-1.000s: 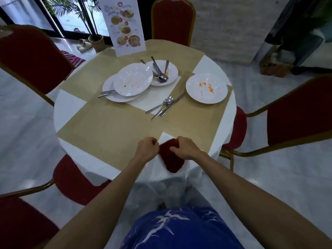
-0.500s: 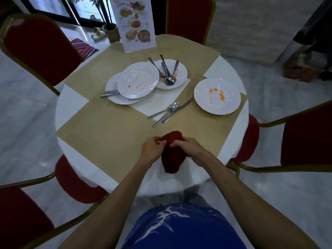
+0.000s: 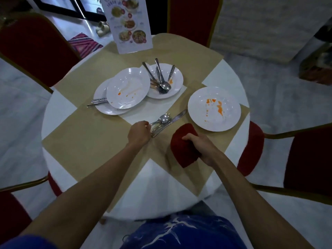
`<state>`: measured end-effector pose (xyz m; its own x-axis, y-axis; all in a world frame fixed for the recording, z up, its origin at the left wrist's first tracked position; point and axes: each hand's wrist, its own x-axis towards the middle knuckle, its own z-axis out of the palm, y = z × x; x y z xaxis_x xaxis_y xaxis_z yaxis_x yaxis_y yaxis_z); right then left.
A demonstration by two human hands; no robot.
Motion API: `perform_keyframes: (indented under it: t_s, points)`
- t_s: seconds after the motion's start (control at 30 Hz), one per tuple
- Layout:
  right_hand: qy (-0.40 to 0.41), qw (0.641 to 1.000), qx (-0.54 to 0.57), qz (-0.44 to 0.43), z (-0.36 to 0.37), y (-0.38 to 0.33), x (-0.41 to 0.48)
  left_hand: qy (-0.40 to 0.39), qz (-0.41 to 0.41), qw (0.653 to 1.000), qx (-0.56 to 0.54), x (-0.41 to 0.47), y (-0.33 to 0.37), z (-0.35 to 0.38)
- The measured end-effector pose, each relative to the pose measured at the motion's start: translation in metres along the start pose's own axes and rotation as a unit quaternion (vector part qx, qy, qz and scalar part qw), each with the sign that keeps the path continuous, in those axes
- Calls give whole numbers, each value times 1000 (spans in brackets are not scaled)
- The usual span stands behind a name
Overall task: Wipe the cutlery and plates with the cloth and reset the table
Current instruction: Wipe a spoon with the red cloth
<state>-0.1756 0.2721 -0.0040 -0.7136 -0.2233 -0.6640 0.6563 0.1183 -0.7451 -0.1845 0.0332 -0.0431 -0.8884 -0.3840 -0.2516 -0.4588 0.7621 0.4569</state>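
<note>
Two bare hands are on the near half of a round table (image 3: 59, 112) as I watch remotely through the head camera. The left hand (image 3: 139, 133) has its fingers curled over the handle ends of the loose cutlery (image 3: 167, 120): a spoon, a knife and a third piece between them that I cannot make out. All three lie slantwise on a tan overlay (image 3: 86, 141). The right hand (image 3: 199, 146), near it on the right, is clenched on the red cloth (image 3: 183, 153). The cloth is bunched up and sits low over the same overlay, with its far edge near the stained plate (image 3: 214, 108).

That plate is white with orange smears and sits alone toward the table's right edge. Farther out on the left, a top plate (image 3: 128, 88) with a few orange spots lies across a lower plate (image 3: 102, 105). Some cutlery handles (image 3: 98, 102) stick out leftward from between the two. The top plate's right rim overlaps the far plate (image 3: 177, 87), which holds a cluster of spoons and forks (image 3: 161, 78) with their handles fanned away from me.

Beyond them a menu card (image 3: 128, 24) stands upright at the table's far edge. White tablecloth shows in the gaps between the overlays. Red chairs (image 3: 36, 47) with gold frames ring the table.
</note>
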Motion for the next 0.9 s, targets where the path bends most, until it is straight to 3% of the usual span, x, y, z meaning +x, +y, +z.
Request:
perform_keyframes:
  t_s: [0.23,0.9]
  points:
    - [-47,999,-21,0,-24,0,17,-8,-11,997,75,43,-10,21]
    - [-41,998,36,6,-38,-8,25,-22,-25,999,16,64,6,21]
